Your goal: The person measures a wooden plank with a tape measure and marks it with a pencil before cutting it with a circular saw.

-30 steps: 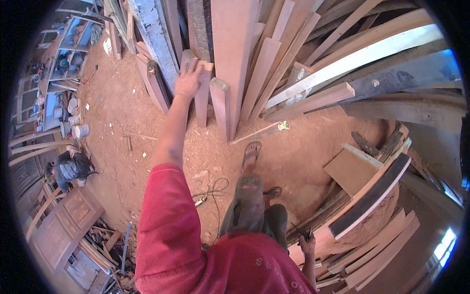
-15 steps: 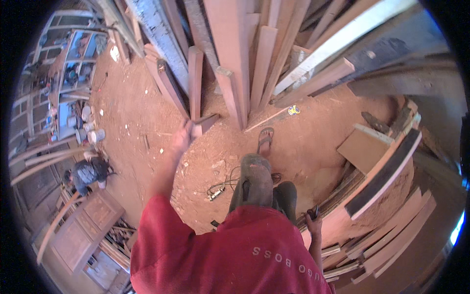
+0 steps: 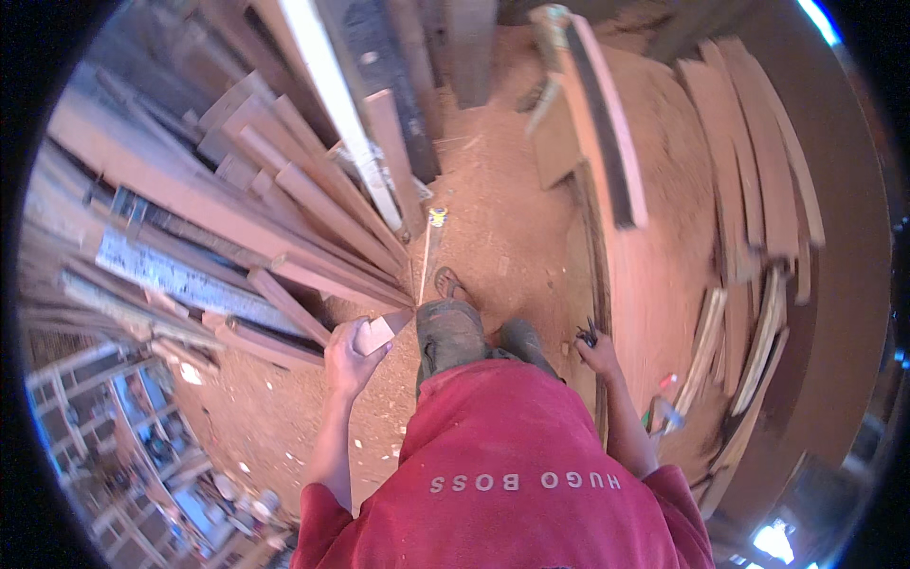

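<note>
My left hand point(image 3: 347, 358) is closed around a short piece of wood point(image 3: 376, 334), its pale face toward me and a darker brown side reaching toward my knee. My right hand point(image 3: 597, 353) is out to the right, fingers closed on a small black object point(image 3: 589, 332) whose kind I cannot make out. Beside that hand runs a long reddish plank point(image 3: 633, 318). Ahead of my sandalled foot, a narrow pale strip point(image 3: 428, 261) lies on the ground, with a small yellow-and-blue item point(image 3: 437, 217) at its far end.
Long boards point(image 3: 313, 204) lean in a dense stack at the left and ahead. A dark-faced beam point(image 3: 604, 123) stands on the right, with several loose planks point(image 3: 744, 152) beyond it. Shelving point(image 3: 152, 427) with containers is at the lower left. Wood chips litter the dirt floor point(image 3: 493, 204).
My view has swung right, so the leaning boards now sit farther left. The piece of wood stays in my left hand. My right hand, still gripping the black object, appears farther forward.
</note>
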Motion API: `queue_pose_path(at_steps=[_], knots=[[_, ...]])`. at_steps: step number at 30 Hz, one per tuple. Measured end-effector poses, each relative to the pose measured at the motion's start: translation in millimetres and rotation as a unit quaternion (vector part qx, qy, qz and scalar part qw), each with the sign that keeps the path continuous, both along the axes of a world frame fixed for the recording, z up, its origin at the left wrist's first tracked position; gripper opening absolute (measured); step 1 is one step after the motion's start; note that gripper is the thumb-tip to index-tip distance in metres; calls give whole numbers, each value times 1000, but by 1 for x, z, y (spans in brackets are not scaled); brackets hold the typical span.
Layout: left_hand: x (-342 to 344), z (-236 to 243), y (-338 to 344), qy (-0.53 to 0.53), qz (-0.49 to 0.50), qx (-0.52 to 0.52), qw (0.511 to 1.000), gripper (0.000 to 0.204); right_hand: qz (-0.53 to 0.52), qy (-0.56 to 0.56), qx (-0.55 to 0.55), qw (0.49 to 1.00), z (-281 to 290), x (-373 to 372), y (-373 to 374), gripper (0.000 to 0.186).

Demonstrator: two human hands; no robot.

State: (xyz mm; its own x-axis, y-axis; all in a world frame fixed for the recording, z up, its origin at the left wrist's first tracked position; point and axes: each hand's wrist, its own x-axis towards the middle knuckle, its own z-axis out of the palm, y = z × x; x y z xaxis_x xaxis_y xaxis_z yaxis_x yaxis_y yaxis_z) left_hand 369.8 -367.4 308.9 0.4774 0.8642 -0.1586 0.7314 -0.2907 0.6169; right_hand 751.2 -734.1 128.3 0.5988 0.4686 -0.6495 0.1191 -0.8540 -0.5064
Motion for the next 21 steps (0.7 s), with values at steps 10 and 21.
queue_pose_path(at_steps=[10, 21], knots=[[109, 148, -84, -449, -216, 39, 866, 88, -274, 28, 195, 941, 13, -60, -121, 22], [268, 283, -73, -747, -327, -87, 572, 90, -409, -263, 220, 845, 100, -94, -176, 43]])
